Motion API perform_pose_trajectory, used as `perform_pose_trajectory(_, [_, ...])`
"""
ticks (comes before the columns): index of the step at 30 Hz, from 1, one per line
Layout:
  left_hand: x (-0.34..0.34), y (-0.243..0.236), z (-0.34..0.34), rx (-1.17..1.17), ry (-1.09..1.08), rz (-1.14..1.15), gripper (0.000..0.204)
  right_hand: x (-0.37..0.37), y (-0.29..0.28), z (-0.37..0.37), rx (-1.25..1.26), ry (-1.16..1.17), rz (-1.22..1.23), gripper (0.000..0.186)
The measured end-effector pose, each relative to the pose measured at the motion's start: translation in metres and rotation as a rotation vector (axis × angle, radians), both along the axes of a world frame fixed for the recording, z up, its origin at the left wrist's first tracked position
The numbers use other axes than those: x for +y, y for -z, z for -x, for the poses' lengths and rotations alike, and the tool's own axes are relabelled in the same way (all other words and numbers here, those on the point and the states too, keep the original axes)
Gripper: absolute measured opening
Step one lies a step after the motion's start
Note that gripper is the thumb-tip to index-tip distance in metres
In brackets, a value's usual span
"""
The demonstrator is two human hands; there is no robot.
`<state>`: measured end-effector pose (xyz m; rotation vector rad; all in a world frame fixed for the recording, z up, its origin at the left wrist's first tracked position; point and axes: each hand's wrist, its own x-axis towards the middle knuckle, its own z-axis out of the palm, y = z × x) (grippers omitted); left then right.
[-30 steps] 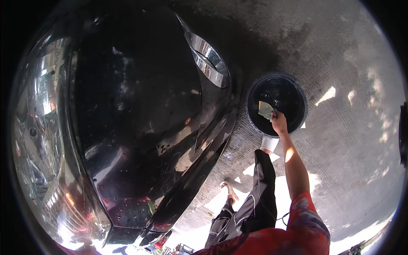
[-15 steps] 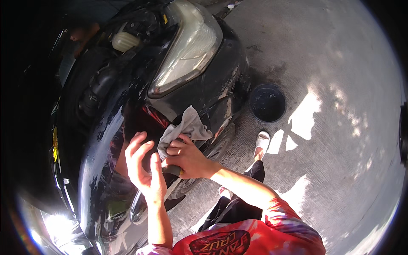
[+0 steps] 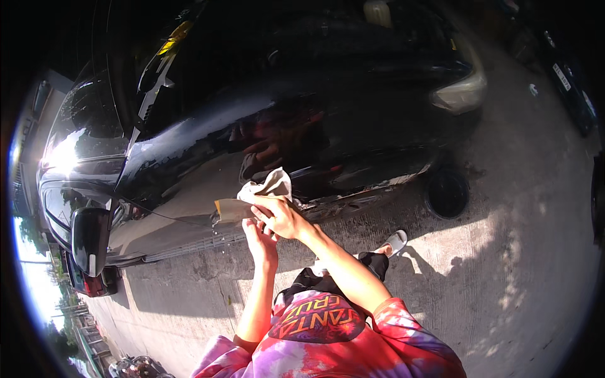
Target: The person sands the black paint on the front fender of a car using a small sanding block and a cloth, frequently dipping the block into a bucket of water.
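My right hand (image 3: 280,219) is closed on a crumpled light grey cloth (image 3: 272,184), which sticks up past the fingers. A flat greyish piece with a yellow edge (image 3: 232,211) pokes out beside the cloth, apparently in the same hand. Just below, my left hand (image 3: 260,244) is drawn up against the right one with its fingers curled. Whether it holds anything is hidden. Both hands are in front of the side of a black car (image 3: 189,183), whose glossy panel reflects them. Small bright drops show under the greyish piece.
A dark round bucket (image 3: 447,194) stands on the concrete ground (image 3: 189,290) by the car's front wheel area. The headlight (image 3: 463,91) is at upper right, the side mirror (image 3: 90,239) at far left. Another vehicle (image 3: 88,280) is parked behind.
My view and body have shifted leftward along the car, away from the headlight. My left hand, spread open before, has curled in beside the right one, which still holds the cloth.
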<state>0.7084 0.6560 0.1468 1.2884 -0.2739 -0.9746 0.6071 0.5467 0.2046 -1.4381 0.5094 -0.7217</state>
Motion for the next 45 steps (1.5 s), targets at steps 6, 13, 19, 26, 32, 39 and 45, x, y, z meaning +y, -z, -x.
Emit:
perform_pose_trajectory(6, [-0.124, -0.042, 0.116, -0.940, -0.110, 0.021, 0.049, -0.003, 0.014, 0.164, 0.165, 0.531, -0.172, 0.063])
perform_pose_trajectory(13, [-0.165, -0.043, 0.138, -1.439, 0.442, 0.215, 0.055, 0.038, 0.012, 0.235, 0.237, 0.869, -0.333, 0.064])
perform_pose_trajectory(19, [-0.099, -0.050, 0.032, -1.390, 0.237, 0.106, 0.045, 0.179, 0.156, 0.363, 0.863, 1.274, -0.280, 0.038])
perform_pose_trajectory(26, [-0.008, 0.066, -0.169, -1.178, -0.266, -0.182, 0.044, 0.262, 0.170, 0.337, 0.849, 1.646, -0.412, 0.035])
perform_pose_trajectory(32, [-0.043, -0.002, 0.085, -0.669, 0.584, 0.152, 0.035, 0.185, 0.167, 0.306, 0.017, 1.385, -0.691, 0.034])
perform_pose_trajectory(39, [-0.057, -0.037, 0.246, -0.029, 1.593, -0.016, 0.033, 0.051, 0.154, 0.280, -1.068, 1.176, -0.607, 0.049])
perform_pose_trajectory(45, [-0.078, -0.030, 0.302, -0.299, 1.074, 0.147, 0.030, 0.012, 0.125, 0.266, -0.408, 1.563, -0.272, 0.061])
